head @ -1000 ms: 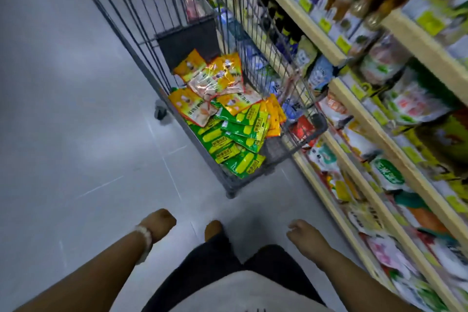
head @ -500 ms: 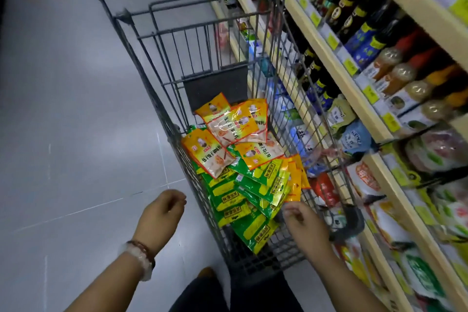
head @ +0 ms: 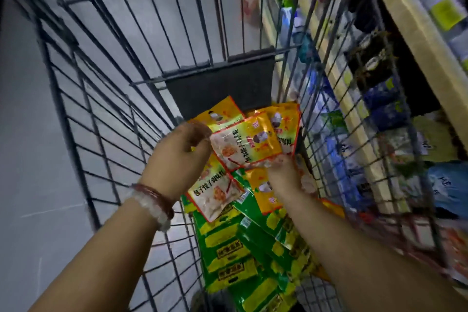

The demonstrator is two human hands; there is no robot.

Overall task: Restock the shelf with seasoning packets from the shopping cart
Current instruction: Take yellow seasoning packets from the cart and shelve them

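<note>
A dark grey wire shopping cart (head: pixel 83 99) is seen from above, standing on a smooth pale grey tiled floor (head: pixel 22 159) whose thin joint lines are visible at the left. A flat dark plastic flap (head: pixel 220 83) is set against the cart's far wall. Along the right, a beige-edged store shelf (head: pixel 415 23) runs into the distance; yellow-green price labels (head: pixel 444 12) are fixed to its upper edge, and blurred packaged goods are seen through the cart's right wire wall.

In the cart's basket a heap of packets is found. Green-and-yellow flat foil packets (head: pixel 228 251) lie stacked at the near end. Orange-and-yellow seasoning packets (head: pixel 286 114) with clear windows are spread over the far end, one orange packet with dark printed characters (head: pixel 215 190) lying tilted on top of the green ones.

Both hands are reached into the basket. The left hand (head: pixel 177 157) is positioned at the left edge of one raised orange-and-yellow seasoning packet (head: pixel 247 143), its fingers curled and its thumb and fingertips closed on that edge, so the grip is a narrow pinch holding the packet. A bracelet of pale translucent beads (head: pixel 152 208) and a dark red cord band (head: pixel 154 191) are worn on the left wrist. The right hand (head: pixel 283 175) is placed under the near right corner of the same packet, fingers pointing away; its fingertips are hidden behind the packet, and whether it holds the packet or merely touches it cannot be told. The raised packet is held tilted above the heap, near the middle of the basket.
</note>
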